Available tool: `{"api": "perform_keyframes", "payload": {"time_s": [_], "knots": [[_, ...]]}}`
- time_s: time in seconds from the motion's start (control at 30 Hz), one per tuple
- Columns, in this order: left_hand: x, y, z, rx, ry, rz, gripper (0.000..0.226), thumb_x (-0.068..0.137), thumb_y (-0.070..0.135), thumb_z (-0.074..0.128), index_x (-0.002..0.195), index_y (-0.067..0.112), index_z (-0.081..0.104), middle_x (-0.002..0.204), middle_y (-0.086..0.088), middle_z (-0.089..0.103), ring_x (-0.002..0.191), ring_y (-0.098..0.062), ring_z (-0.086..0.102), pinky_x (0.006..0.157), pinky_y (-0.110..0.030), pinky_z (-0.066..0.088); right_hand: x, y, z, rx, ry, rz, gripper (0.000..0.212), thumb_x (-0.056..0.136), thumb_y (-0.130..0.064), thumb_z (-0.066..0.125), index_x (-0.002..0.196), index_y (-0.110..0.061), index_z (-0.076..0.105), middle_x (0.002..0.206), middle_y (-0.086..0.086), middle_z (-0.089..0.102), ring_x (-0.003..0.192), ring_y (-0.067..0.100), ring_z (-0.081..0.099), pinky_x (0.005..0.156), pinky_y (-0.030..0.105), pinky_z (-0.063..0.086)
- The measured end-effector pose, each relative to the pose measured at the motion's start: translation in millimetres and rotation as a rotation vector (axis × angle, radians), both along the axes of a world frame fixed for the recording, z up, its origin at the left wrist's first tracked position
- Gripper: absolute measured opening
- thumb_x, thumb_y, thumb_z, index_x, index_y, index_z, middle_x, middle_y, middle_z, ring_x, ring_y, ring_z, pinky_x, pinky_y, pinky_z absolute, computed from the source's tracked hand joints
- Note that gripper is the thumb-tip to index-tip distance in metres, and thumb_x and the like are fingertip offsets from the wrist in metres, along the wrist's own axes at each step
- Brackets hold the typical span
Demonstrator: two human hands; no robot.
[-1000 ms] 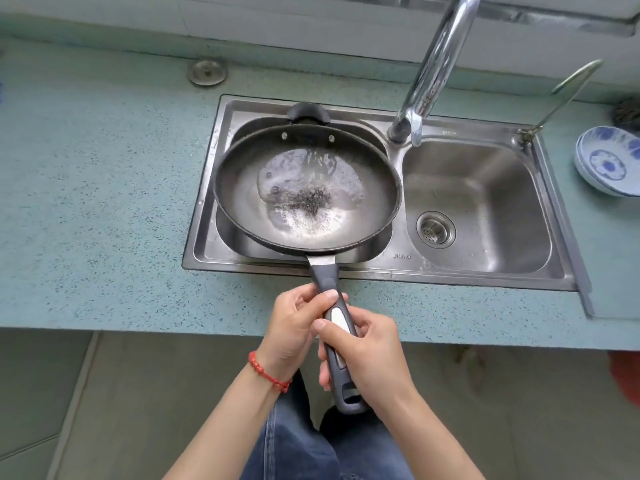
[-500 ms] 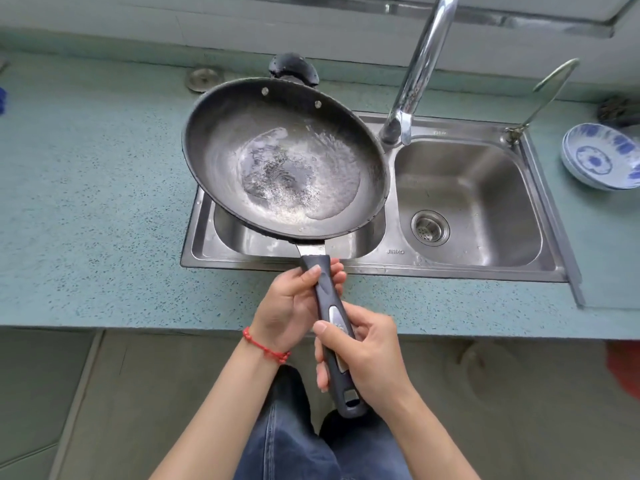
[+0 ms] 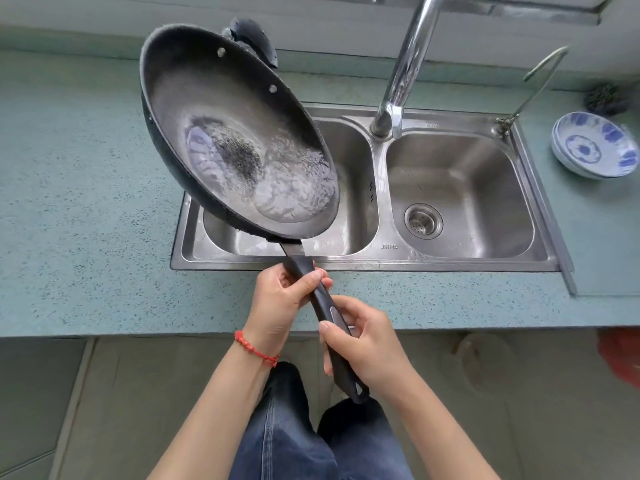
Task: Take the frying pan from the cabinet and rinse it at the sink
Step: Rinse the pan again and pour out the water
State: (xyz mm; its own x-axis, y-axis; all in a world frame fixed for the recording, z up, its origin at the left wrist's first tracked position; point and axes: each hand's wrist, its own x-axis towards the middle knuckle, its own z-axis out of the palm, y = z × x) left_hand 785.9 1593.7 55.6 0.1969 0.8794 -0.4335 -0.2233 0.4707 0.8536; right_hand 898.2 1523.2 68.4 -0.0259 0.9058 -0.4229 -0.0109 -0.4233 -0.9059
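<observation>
Bench (image 3: 69, 237) of speckled green carries a steel double sink (image 3: 363, 261), tap (image 3: 408, 71) arched above. Over the left basin hangs the frying pan (image 3: 207, 91), tilted, water pooled toward its lower rim. The left hand (image 3: 277, 306) and right hand (image 3: 367, 341) both curl their grip round its handle (image 3: 322, 299)

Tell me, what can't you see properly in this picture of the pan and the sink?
Head view only:
- Left sink basin: its floor and drain are hidden behind the tilted frying pan.
- Tap: its top is cut off by the picture's upper edge.
- Dark object behind the blue-and-white bowl: too blurred to identify.
</observation>
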Motion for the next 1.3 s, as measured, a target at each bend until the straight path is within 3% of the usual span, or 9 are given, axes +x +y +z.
{"api": "perform_keyframes", "payload": {"time_s": [0.2,0.27,0.37,0.47,0.63,0.73,0.83,1.03,1.3], "knots": [[-0.7,1.8,-6.7,0.083,0.197,0.025,0.01,0.08,0.0,0.062,0.071,0.007,0.062,0.052,0.006,0.068,0.058,-0.005,0.067,0.06,-0.019,0.055,-13.6,3.1,-12.8,0.033,-0.155,-0.046,0.008,0.082,-0.024,0.055,0.079,-0.031,0.057,0.054,-0.004,0.048,0.039,0.016,0.048,0.045,0.025,0.04],[-1.7,4.3,-5.8,0.073,0.194,0.049,0.009,0.079,0.002,0.062,0.072,0.007,0.062,0.052,0.005,0.068,0.058,-0.006,0.066,0.061,-0.022,0.055,-20.9,4.6,-12.9,0.041,-0.063,-0.12,0.006,0.078,-0.023,0.055,0.079,-0.02,0.059,0.05,0.004,0.044,0.033,0.013,0.043,0.04,0.022,0.036],[-2.4,5.3,-4.3,0.022,0.138,0.075,0.009,0.079,0.001,0.062,0.072,0.006,0.061,0.051,0.004,0.067,0.056,-0.006,0.065,0.058,-0.02,0.054,-28.4,5.4,-13.3,0.053,0.053,-0.198,0.031,0.076,-0.018,0.056,0.087,0.011,0.054,0.05,0.008,0.037,0.031,0.012,0.038,0.036,0.02,0.031],[-1.7,4.0,-3.0,-0.029,0.061,0.101,0.009,0.078,-0.002,0.061,0.072,0.004,0.06,0.051,0.003,0.066,0.054,-0.006,0.065,0.055,-0.018,0.053,-29.7,4.3,-15.3,0.07,0.105,-0.224,0.036,0.076,-0.015,0.056,0.09,0.017,0.05,0.052,0.01,0.035,0.03,0.013,0.038,0.035,0.02,0.029],[-0.2,4.3,3.0,-0.151,-0.231,0.118,0.011,0.067,0.002,0.063,0.077,0.0,0.058,0.064,-0.003,0.059,0.053,-0.011,0.059,0.055,-0.019,0.05,-26.5,0.4,-9.1,0.106,0.18,-0.221,0.015,0.075,-0.01,0.056,0.084,-0.006,0.068,0.046,0.008,0.038,0.027,0.012,0.04,0.034,0.017,0.03],[0.0,4.2,6.6,-0.209,-0.389,0.096,0.019,0.064,0.009,0.061,0.081,0.001,0.059,0.064,-0.002,0.059,0.055,-0.012,0.058,0.057,-0.021,0.051,-26.4,0.9,-5.3,0.129,0.229,-0.236,0.029,0.075,-0.007,0.055,0.087,-0.026,0.074,0.044,0.006,0.04,0.026,0.012,0.042,0.034,0.016,0.031],[-3.7,4.8,10.2,-0.201,-0.442,0.063,0.022,0.068,0.011,0.057,0.086,0.0,0.058,0.063,-0.003,0.062,0.058,-0.014,0.06,0.059,-0.022,0.053,-26.5,2.2,-3.6,0.121,0.295,-0.246,0.032,0.074,-0.007,0.055,0.094,-0.024,0.074,0.043,0.007,0.041,0.026,0.014,0.041,0.033,0.016,0.032],[-2.2,4.8,14.3,-0.12,-0.368,0.084,0.023,0.066,0.01,0.059,0.085,-0.001,0.059,0.063,-0.005,0.062,0.058,-0.016,0.061,0.061,-0.024,0.054,-23.7,4.7,-3.5,0.118,0.38,-0.212,0.027,0.066,-0.025,0.065,0.09,-0.015,0.072,0.048,0.007,0.042,0.026,0.014,0.041,0.032,0.016,0.029],[4.7,3.3,19.4,0.029,-0.147,0.144,0.003,0.079,-0.001,0.057,0.078,0.002,0.059,0.057,0.001,0.063,0.055,-0.014,0.062,0.059,-0.023,0.053,-2.6,9.5,-6.1,0.101,0.301,-0.118,0.031,0.067,-0.023,0.07,0.096,-0.014,0.066,0.053,0.009,0.054,0.031,0.018,0.047,0.035,0.021,0.038]]}}
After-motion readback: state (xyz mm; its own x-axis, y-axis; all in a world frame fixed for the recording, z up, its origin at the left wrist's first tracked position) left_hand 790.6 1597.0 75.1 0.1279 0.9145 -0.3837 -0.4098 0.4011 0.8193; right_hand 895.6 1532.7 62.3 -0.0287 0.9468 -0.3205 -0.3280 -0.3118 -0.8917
